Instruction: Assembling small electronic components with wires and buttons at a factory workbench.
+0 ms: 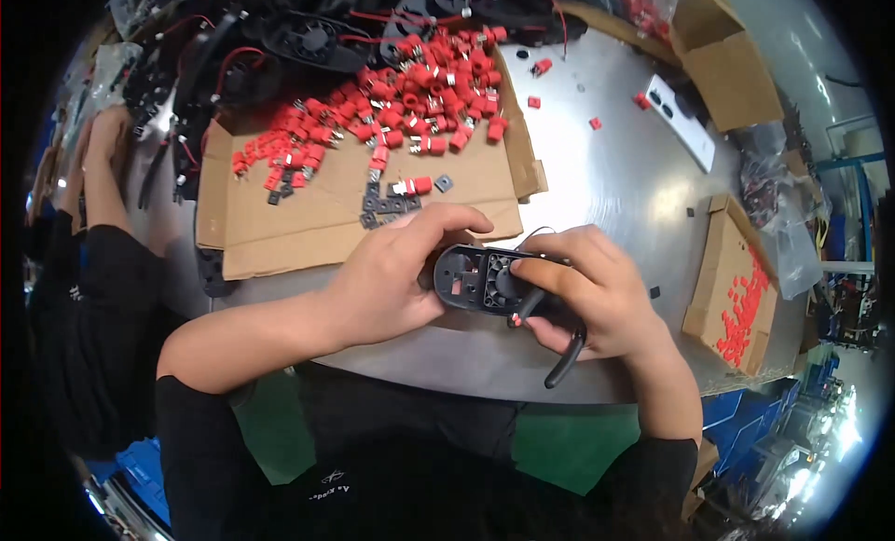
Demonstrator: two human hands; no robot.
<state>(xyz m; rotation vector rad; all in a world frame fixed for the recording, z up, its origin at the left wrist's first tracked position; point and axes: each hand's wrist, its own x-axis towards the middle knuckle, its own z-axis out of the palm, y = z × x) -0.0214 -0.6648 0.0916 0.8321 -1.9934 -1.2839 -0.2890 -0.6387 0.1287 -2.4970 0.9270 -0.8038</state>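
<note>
Over the near edge of the metal table, both hands hold a black plastic housing [474, 291] with a small fan [502, 282] set in it. My left hand [382, 275] grips its rounded left end, the index finger arched above it. Around the right end, my right hand [608, 297] is closed, with a finger on the fan. A black curved strip or cable [565, 359] hangs down below the right hand; its join to the housing is hidden. Just beyond, small black square pieces [384, 206] and red cylindrical parts with metal pins [433, 89] lie in a cardboard tray [308, 249].
More black fan housings [312, 40] with red wires lie at the far left. To the right are a white rectangular device [681, 122], an open cardboard box [732, 70] and a smaller tray [706, 294] of small red pieces. Another person's hand [109, 131] is at the left.
</note>
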